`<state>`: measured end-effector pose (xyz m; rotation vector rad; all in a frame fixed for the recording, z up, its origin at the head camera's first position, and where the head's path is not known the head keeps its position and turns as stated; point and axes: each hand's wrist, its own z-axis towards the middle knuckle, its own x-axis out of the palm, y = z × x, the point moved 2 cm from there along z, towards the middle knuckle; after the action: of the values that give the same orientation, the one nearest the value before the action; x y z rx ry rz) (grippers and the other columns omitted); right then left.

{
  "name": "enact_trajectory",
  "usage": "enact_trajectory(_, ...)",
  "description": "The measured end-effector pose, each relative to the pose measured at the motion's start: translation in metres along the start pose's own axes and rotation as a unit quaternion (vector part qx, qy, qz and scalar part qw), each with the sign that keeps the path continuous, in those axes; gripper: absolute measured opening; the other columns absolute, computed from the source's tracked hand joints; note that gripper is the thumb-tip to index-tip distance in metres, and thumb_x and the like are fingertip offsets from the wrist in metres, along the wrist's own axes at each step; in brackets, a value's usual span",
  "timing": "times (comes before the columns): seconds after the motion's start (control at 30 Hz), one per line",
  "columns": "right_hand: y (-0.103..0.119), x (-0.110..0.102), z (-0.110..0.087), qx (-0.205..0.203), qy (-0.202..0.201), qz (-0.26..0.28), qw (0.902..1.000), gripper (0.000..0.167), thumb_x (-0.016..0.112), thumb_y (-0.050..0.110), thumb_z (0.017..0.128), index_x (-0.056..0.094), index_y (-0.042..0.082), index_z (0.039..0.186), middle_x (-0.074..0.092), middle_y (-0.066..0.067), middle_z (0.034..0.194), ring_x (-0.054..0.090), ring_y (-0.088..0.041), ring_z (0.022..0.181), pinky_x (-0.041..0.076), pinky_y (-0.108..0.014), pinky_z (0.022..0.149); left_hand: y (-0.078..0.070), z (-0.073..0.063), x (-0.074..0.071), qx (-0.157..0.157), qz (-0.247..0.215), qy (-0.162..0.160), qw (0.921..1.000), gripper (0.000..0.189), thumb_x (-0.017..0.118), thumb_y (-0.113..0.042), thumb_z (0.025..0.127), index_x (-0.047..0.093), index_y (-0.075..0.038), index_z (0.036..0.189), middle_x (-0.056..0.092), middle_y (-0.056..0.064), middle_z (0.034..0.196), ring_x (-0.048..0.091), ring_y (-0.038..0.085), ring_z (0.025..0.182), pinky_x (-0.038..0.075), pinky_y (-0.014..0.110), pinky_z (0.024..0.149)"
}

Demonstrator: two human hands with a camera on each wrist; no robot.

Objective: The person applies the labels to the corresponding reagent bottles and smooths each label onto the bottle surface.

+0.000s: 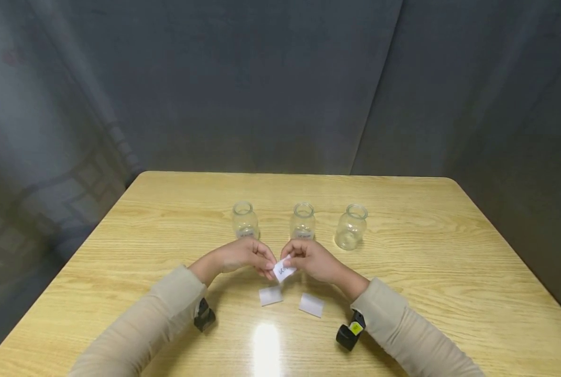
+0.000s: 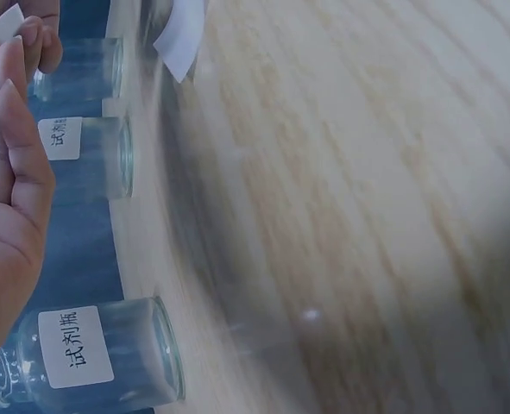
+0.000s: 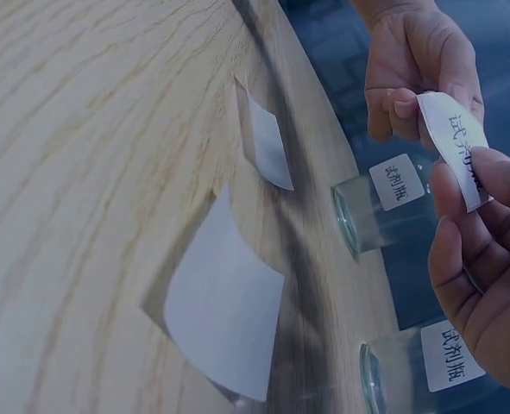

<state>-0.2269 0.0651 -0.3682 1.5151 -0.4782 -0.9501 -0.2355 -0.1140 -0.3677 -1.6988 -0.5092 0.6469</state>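
Note:
Both hands meet over the table around a small white label (image 1: 284, 270) with handwritten-looking black characters. My right hand (image 1: 315, 260) pinches it between thumb and fingers. My left hand (image 1: 242, 256) holds its other edge with thumb and fingertips. In the right wrist view the label (image 3: 457, 142) bends slightly between them. Just beyond the hands stand three clear glass jars: a left jar (image 1: 245, 220) and a middle jar (image 1: 303, 220), each bearing a white label, and a right jar (image 1: 351, 229) on which no label shows.
Two blank white paper pieces, a left piece (image 1: 271, 296) and a right piece (image 1: 311, 305), lie on the wooden table (image 1: 167, 220) nearer the body, their edges curling up. A dark grey curtain (image 1: 261, 89) hangs behind the table's far edge.

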Motion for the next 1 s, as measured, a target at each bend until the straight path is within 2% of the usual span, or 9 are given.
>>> enact_trajectory(0.1,0.0,-0.001,0.0,0.009,-0.014,-0.001,0.9999,0.007,0.055,-0.002,0.079,0.056,-0.004,0.086,0.055,-0.005,0.073,0.052,-0.015,0.068,0.047,-0.046,0.066,0.001,0.001,0.0,-0.002,-0.002,-0.012,0.9999,0.019,0.055,-0.004,0.08,0.057,0.012,0.09,0.063,0.015,0.078,0.061,0.02,0.072,0.049,0.038,0.071)
enact_trajectory(0.3,-0.003,-0.005,-0.003,0.018,-0.045,-0.005,0.9988,0.008,0.055,0.0,0.08,0.055,-0.003,0.087,0.053,-0.005,0.072,0.051,-0.015,0.067,0.048,-0.041,0.064,0.003,0.004,0.002,0.002,-0.022,-0.033,0.9992,0.021,0.054,-0.006,0.082,0.056,0.014,0.091,0.064,0.014,0.078,0.061,0.019,0.072,0.046,0.047,0.073)
enact_trajectory(0.57,-0.001,-0.007,-0.003,0.019,-0.032,0.029,0.9989,0.01,0.055,0.003,0.082,0.052,-0.004,0.088,0.053,-0.01,0.08,0.053,-0.017,0.07,0.047,-0.048,0.068,-0.002,0.011,0.009,0.015,-0.021,-0.061,0.9978,0.02,0.053,-0.008,0.084,0.056,0.011,0.091,0.063,0.011,0.079,0.06,0.019,0.074,0.045,0.046,0.076)
enact_trajectory(0.8,0.001,-0.012,-0.004,0.021,-0.035,0.043,0.9983,0.011,0.054,0.003,0.083,0.053,-0.005,0.09,0.054,-0.009,0.079,0.054,-0.017,0.071,0.046,-0.051,0.07,-0.009,0.012,0.01,0.03,-0.04,-0.057,0.9971,0.021,0.049,-0.006,0.085,0.053,0.013,0.094,0.062,0.011,0.082,0.059,0.018,0.074,0.042,0.05,0.078)
enact_trajectory(1.0,-0.002,-0.011,-0.007,0.019,-0.028,0.057,0.9978,0.01,0.053,0.001,0.083,0.052,-0.007,0.089,0.054,-0.009,0.079,0.054,-0.017,0.072,0.045,-0.052,0.07,-0.011,0.011,0.012,0.031,-0.045,-0.049,0.9973,0.022,0.052,-0.007,0.084,0.054,0.013,0.093,0.062,0.012,0.081,0.06,0.018,0.074,0.042,0.051,0.077)
